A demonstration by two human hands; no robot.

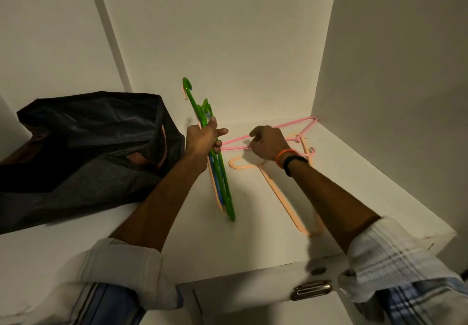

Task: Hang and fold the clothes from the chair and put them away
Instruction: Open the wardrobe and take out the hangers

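My left hand (pixel 202 138) grips a bunch of plastic hangers (pixel 221 183), green, blue and peach, held upright on edge over a white shelf (pixel 177 243). Their hooks point up toward the back wall. My right hand (pixel 266 145) pinches the corner of a pink hanger (pixel 296 123) lying flat on the shelf near the back right corner. A peach hanger (pixel 281 198) lies flat below and in front of that hand, hook to the left. No clothes or chair are in view.
A large dark bag (pixel 83 157) fills the left part of the shelf, touching my left forearm's side. White walls close the shelf at the back and right. A metal latch (pixel 311 293) sits under the shelf's front edge.
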